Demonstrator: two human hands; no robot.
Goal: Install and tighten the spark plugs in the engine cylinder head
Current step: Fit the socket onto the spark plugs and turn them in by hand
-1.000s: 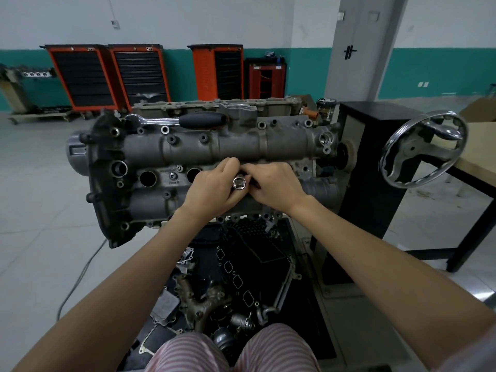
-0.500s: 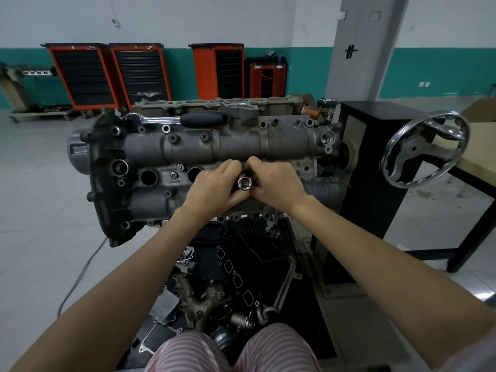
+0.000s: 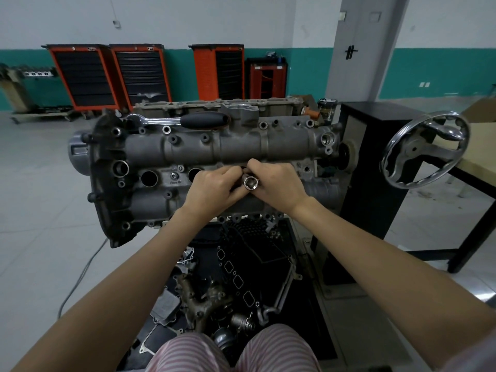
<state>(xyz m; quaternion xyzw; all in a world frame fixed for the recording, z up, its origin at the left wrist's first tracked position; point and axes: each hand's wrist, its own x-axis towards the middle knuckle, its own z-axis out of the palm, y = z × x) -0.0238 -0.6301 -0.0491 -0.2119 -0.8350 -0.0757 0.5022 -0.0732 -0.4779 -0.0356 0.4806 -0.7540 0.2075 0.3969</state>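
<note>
The grey engine cylinder head [image 3: 188, 149] is mounted on a stand in front of me. Two open spark plug wells [image 3: 149, 178] show in its middle row, left of my hands. A shiny steel socket [image 3: 250, 183] stands over a third well, its open end facing me. My left hand [image 3: 214, 187] and my right hand [image 3: 279, 186] both pinch the socket between their fingertips. Any spark plug under the socket is hidden. A ratchet wrench [image 3: 185, 120] with a black handle lies on top of the head.
A chrome handwheel [image 3: 424, 151] sticks out at the right of the black stand [image 3: 370, 167]. Loose engine parts [image 3: 214, 296] lie in a tray below the head, near my knees. Orange tool cabinets [image 3: 112, 73] line the far wall. A table [image 3: 480, 154] is at the right.
Both hands stay on the socket and have shifted slightly right and up, fingers working round it. The socket's open end now tilts a little more toward me.
</note>
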